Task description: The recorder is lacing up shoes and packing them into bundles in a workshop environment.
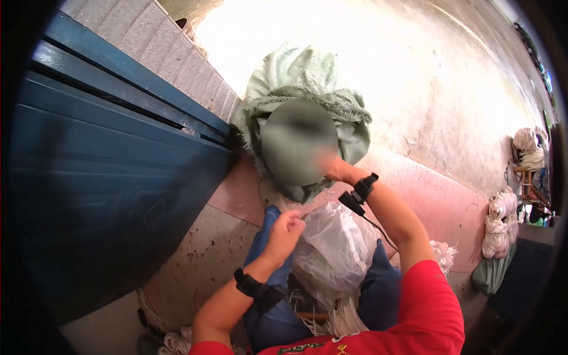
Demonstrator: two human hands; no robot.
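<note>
A large green woven sack stands in front of me with its top edge rolled and frayed. A round blur covers its mouth and hides what is inside. My right hand reaches to the sack's near right rim, and its fingers are lost in the blur. Nearer to me, my left hand is held above my left knee with its fingers curled together; whatever they may hold cannot be made out. Between my legs bulges a translucent white plastic bag, below and to the right of my left hand. Both wrists wear black straps.
A dark blue metal door rises close on the left. White bundled strips lie by my lap. Wrapped white bundles are stacked at the far right beside a green sack. A black cable hangs off my right wrist.
</note>
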